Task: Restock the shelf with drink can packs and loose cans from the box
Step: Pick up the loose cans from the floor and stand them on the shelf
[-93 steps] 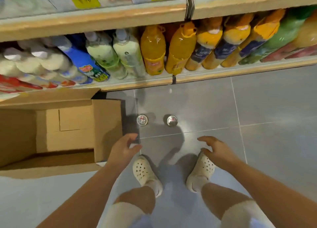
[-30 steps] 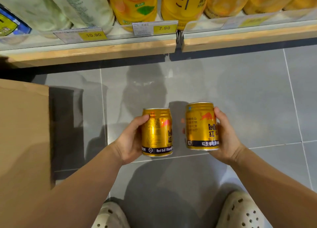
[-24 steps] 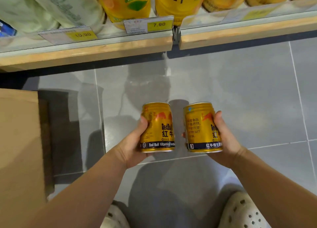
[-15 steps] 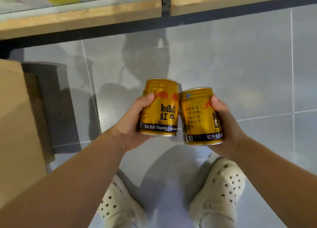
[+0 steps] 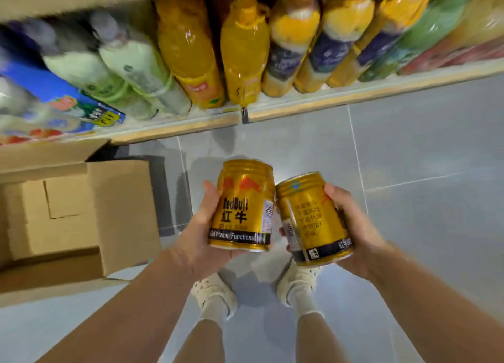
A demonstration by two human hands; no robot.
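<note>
Head view is showing a person standing over a grey tiled floor (image 5: pixel 409 199), and each hand is holding one gold can. I am taking the cardboard box (image 5: pixel 81 212) as the landmark. The box is sitting on the floor with its flaps open, and I cannot see any can inside it. Both cans are being held in the air to the right of the box, above the person's shoes (image 5: pixel 215 294). The shelf (image 5: pixel 327 100) is running beyond the box, full of large drink bottles (image 5: pixel 191 51), which are blurred.

What could go wrong: the two cans are touching, or almost touching, near their tops, and the right can is leaning toward the left one. If they are knocking together while the person is lifting them, one could get a dent or slip out. Each can is smooth and is being held by one hand only, so a loose hold could let it fall on the hard tiles. I also cannot see a free place for cans among the bottles, so the person may be pushing a bottle over when placing them.

The left hand (image 5: pixel 201 237) is wrapping around the left can (image 5: pixel 242 204), with the thumb on the left side of it. The right hand (image 5: pixel 351 226) is gripping the right can (image 5: pixel 311 218) from its far side, with fingertips showing at its lower left edge. Both hands are closed just to the width of a can.
</note>
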